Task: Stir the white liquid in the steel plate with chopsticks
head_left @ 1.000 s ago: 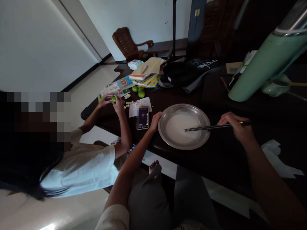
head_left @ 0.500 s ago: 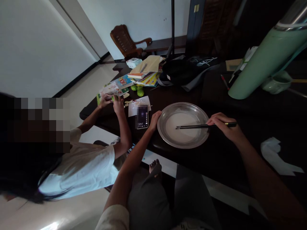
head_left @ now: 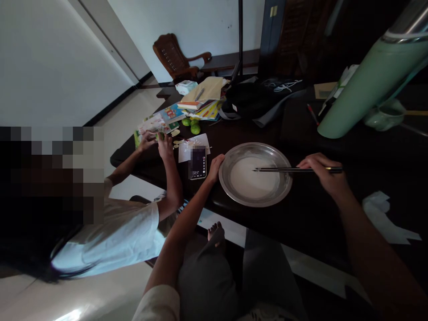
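dark table (head_left: 234, 133): one bowl (head_left: 228, 183) in left grip (head_left: 215, 169), two chopsticks (head_left: 277, 170) in right grip (head_left: 327, 177)

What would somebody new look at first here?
Probably the shiny metal bowl of whitish liquid near the middle, the wearer's left hand at its rim and right hand holding dark chopsticks over it. Next, the big green bottle looming at upper right, then the green fruits by the books.

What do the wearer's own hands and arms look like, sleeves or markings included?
Two bare human hands, left and right, no gloves, watches or cables visible; small rings can't be ruled out. A short, pale beige fabric sleeve shows on the left arm. The right arm is bare up to the frame edge, its sleeve out of view.
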The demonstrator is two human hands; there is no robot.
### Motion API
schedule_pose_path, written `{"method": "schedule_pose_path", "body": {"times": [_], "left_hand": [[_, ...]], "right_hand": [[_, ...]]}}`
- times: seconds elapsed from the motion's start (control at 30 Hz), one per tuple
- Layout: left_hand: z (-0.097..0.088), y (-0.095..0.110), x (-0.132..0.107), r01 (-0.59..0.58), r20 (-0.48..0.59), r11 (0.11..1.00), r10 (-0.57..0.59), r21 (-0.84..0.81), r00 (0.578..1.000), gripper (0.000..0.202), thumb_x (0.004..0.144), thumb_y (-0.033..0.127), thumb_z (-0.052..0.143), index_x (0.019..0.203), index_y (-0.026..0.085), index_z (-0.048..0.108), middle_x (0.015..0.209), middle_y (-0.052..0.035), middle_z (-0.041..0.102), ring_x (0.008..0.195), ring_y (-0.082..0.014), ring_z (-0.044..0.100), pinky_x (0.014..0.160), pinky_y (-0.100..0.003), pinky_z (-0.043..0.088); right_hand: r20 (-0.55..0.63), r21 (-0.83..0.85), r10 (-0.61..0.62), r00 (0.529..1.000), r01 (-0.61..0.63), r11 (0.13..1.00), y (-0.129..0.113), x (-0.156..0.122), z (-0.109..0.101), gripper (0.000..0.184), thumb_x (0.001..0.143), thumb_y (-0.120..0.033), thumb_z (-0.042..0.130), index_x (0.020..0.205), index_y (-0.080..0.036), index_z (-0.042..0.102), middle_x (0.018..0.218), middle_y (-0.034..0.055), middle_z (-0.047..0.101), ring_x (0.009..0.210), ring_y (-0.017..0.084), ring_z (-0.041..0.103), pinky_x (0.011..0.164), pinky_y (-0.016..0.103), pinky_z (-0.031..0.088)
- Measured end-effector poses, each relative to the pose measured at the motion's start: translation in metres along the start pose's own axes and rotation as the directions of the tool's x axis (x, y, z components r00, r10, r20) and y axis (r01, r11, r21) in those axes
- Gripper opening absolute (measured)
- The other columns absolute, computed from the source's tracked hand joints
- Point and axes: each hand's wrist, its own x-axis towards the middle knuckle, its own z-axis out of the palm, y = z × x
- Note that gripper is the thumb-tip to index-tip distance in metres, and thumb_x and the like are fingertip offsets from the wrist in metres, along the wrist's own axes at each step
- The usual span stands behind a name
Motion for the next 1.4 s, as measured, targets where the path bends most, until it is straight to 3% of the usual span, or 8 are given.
{"method": "schedule_pose_path", "body": {"times": [0.1,0.23,0.43,0.6,0.8,0.97,1.2,1.4], "left_hand": [[-0.001,0.0,0.0,0.003,-0.001,1.0,-0.003,0.001,1.0,0.046,0.093,0.03,0.073,0.058,0.018,0.045,0.059,0.0058,0.04,0.058,-0.0096,0.032,0.057,-0.023,0.031],[-0.002,-0.001,0.0,-0.013,0.008,1.0,0.013,0.014,1.0,0.044,0.093,0.029,0.072,0.059,0.017,0.047,0.06,0.0055,0.041,0.059,-0.0096,0.033,0.057,-0.023,0.031],[0.0,0.002,-0.001,0.028,-0.016,1.0,-0.028,-0.005,0.999,0.044,0.093,0.028,0.072,0.059,0.018,0.046,0.06,0.0056,0.041,0.058,-0.0095,0.033,0.056,-0.023,0.029],[0.001,0.003,-0.001,0.01,0.0,1.0,-0.01,0.013,1.0,0.045,0.095,0.026,0.069,0.058,0.017,0.044,0.058,0.0056,0.039,0.057,-0.0093,0.032,0.057,-0.023,0.03],[0.001,0.002,0.0,0.011,-0.01,1.0,-0.011,0.007,1.0,0.045,0.095,0.024,0.068,0.058,0.017,0.045,0.059,0.0055,0.039,0.057,-0.0094,0.032,0.056,-0.023,0.029],[0.0,0.003,-0.001,0.014,-0.008,1.0,-0.014,-0.002,1.0,0.045,0.094,0.025,0.07,0.057,0.017,0.045,0.059,0.0056,0.039,0.058,-0.0098,0.032,0.057,-0.023,0.03],[0.003,0.005,-0.002,0.018,-0.011,1.0,-0.018,0.014,1.0,0.046,0.097,0.023,0.066,0.056,0.017,0.045,0.058,0.0054,0.039,0.057,-0.0097,0.031,0.056,-0.023,0.028],[0.001,0.003,-0.001,0.002,0.0,1.0,-0.002,0.021,1.0,0.046,0.096,0.026,0.068,0.058,0.018,0.045,0.059,0.0056,0.039,0.058,-0.0098,0.031,0.057,-0.023,0.029]], "right_hand": [[0.017,0.039,0.021,1.0,-0.022,0.999,0.0,0.0,-0.001,0.055,0.092,-0.068,0.063,0.058,-0.026,0.071,0.072,0.0075,0.072,0.078,0.025,0.068,0.083,0.044,0.055],[0.153,0.032,0.025,0.988,-0.03,0.999,-0.001,-0.002,0.007,0.044,0.09,-0.065,0.067,0.07,-0.028,0.078,0.081,0.0055,0.076,0.084,0.024,0.07,0.086,0.042,0.057],[0.001,0.04,-0.016,1.0,0.016,0.999,0.008,-0.001,-0.003,0.046,0.097,-0.055,0.063,0.064,-0.026,0.074,0.076,0.0072,0.073,0.08,0.024,0.068,0.084,0.042,0.053],[0.154,0.026,-0.009,0.988,0.005,1.0,0.003,-0.001,0.005,0.04,0.092,-0.062,0.067,0.072,-0.03,0.078,0.083,0.005,0.077,0.085,0.024,0.07,0.087,0.043,0.057],[0.003,0.021,0.001,1.0,-0.001,1.0,0.007,0.001,-0.005,0.045,0.095,-0.063,0.063,0.066,-0.031,0.075,0.076,0.0041,0.074,0.08,0.025,0.069,0.085,0.045,0.056],[0.166,0.031,-0.019,0.986,0.014,0.999,0.003,-0.001,0.004,0.04,0.093,-0.062,0.065,0.071,-0.032,0.079,0.081,0.0039,0.077,0.083,0.025,0.072,0.085,0.043,0.058],[0.022,0.026,-0.003,1.0,0.002,1.0,0.003,0.0,-0.002,0.046,0.096,-0.063,0.062,0.065,-0.03,0.074,0.075,0.0043,0.074,0.079,0.025,0.07,0.083,0.044,0.056],[0.157,0.007,-0.021,0.987,0.02,1.0,0.002,-0.001,0.007,0.038,0.091,-0.064,0.067,0.074,-0.032,0.08,0.084,0.0035,0.078,0.087,0.025,0.072,0.087,0.045,0.059]]}}
